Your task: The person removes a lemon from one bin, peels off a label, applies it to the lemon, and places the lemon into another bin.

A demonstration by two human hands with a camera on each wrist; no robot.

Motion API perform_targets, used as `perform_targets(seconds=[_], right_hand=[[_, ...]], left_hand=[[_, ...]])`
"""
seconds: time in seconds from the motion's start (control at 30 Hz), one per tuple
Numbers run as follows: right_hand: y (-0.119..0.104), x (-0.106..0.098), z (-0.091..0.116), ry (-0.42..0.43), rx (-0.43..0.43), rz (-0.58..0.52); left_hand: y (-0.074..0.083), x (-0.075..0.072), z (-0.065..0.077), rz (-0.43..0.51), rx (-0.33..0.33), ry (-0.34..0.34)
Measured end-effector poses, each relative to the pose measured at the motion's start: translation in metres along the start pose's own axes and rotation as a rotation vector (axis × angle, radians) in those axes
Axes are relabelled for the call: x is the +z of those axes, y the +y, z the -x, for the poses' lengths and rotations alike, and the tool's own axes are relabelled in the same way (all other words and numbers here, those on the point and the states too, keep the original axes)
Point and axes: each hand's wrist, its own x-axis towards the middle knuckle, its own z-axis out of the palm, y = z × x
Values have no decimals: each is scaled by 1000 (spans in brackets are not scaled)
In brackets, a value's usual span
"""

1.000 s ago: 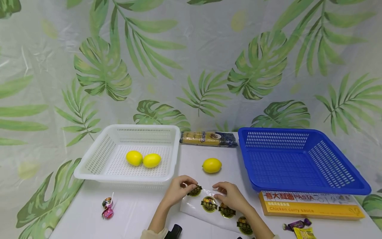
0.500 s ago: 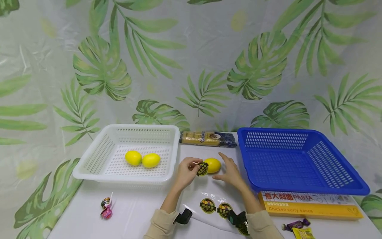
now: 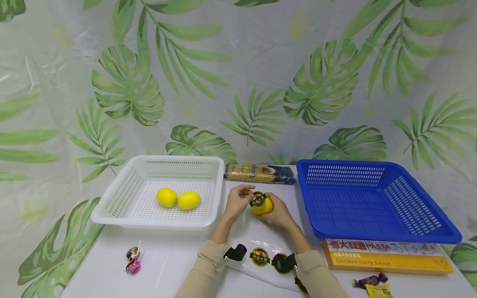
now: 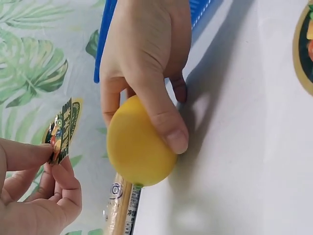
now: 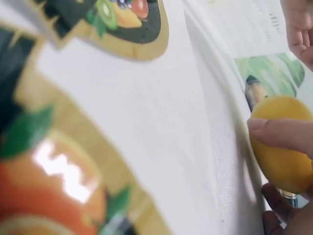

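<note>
My right hand [image 3: 278, 212] grips a yellow lemon [image 4: 139, 147], thumb on one side and fingers round the other. In the left wrist view it is held over the white table. Between thumb and fingertip, my left hand [image 4: 39, 188] pinches a black-and-gold fruit sticker [image 4: 59, 132] by its edge. That sticker stands apart from the lemon in the left wrist view, though it overlaps the lemon in the head view. Below both hands lies a clear sticker sheet [image 3: 273, 277] with several more labels, partly hidden by the wrist straps.
A white basket [image 3: 123, 219] with two lemons [image 3: 178, 199] stands left, a blue basket [image 3: 372, 236] right. A pasta packet [image 3: 260, 173] lies at the back. The pasta box [image 3: 387, 257], wrapped candies [image 3: 372, 283] and lollipops [image 3: 133, 260] lie on the table.
My left hand has peeled a sticker from the sheet and carried it up and away from me. My right hand has moved from the sheet to the lemon and taken hold of it.
</note>
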Motion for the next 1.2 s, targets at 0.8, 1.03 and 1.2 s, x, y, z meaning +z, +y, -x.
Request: perform_targets(seconds=[0.8, 1.03, 1.2], right_hand=[[-32, -16, 1, 64, -201, -65], [-46, -27, 10, -174, -146, -255], [-55, -24, 15, -150, 25, -420]], left_hand=[[-38, 8, -13, -305, 46, -34], [-39, 9, -14, -329, -52, -122], [-38, 16, -11, -396, -3, 7]])
